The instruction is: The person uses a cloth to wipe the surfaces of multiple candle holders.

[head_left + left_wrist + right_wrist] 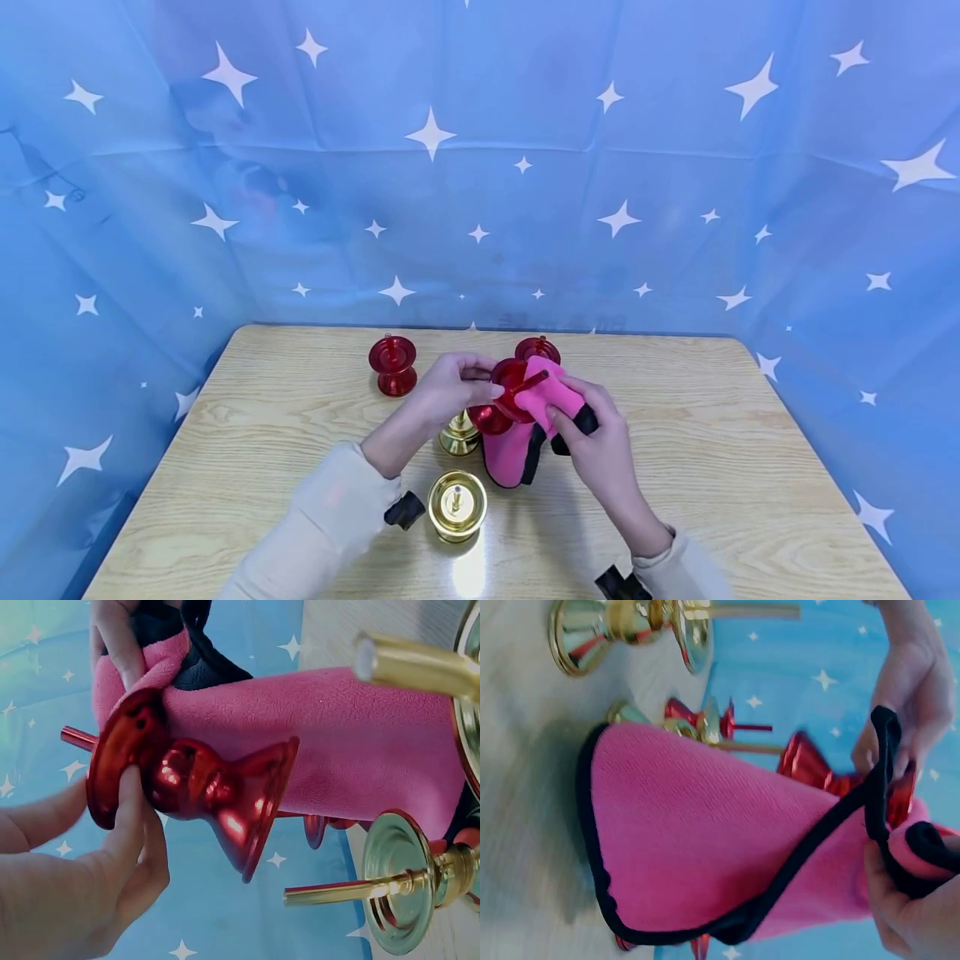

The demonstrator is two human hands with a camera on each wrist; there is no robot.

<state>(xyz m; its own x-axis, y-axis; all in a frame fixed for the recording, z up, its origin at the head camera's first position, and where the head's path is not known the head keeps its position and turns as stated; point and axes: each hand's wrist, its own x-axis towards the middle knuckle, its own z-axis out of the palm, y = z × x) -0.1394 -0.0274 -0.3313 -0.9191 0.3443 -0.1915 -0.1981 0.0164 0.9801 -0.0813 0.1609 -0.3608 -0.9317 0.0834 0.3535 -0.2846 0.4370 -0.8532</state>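
A shiny red candle holder with a central spike is held tilted above the table. My left hand grips its dish by the rim, thumb on one face and fingers on the other. My right hand pinches a pink cloth with black edging and holds a fold of it against the dish, beside the spike. The rest of the cloth hangs down behind the holder in the left wrist view. Nearest the left forearm stands a gold candle holder; another gold candle holder is partly hidden below the left hand.
A red candle holder stands upright at the back left of the wooden table. One more red candle holder is at the back, partly covered by the cloth. A blue curtain with white stars hangs behind the table.
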